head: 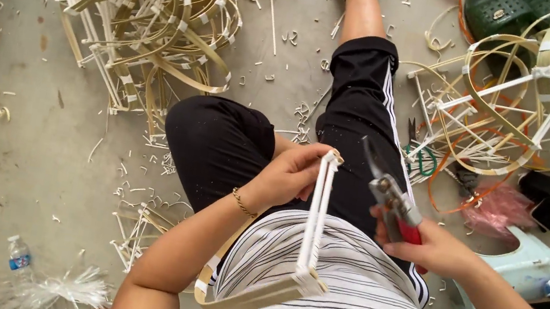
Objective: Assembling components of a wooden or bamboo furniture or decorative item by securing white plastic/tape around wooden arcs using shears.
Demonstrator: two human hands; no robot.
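Frame (315,218) of white strips and bamboo slats stands upright over the lap, left hand (290,175) grasping its far end, right hand (432,247) clenched round red-handled cutters (389,193) just right, which should probably bite squarely, close to the joint.

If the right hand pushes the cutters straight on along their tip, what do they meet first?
Probably the white frame strips held upright by the left hand; the right hand aims the cutters up-left, near their top, though depth is unclear.
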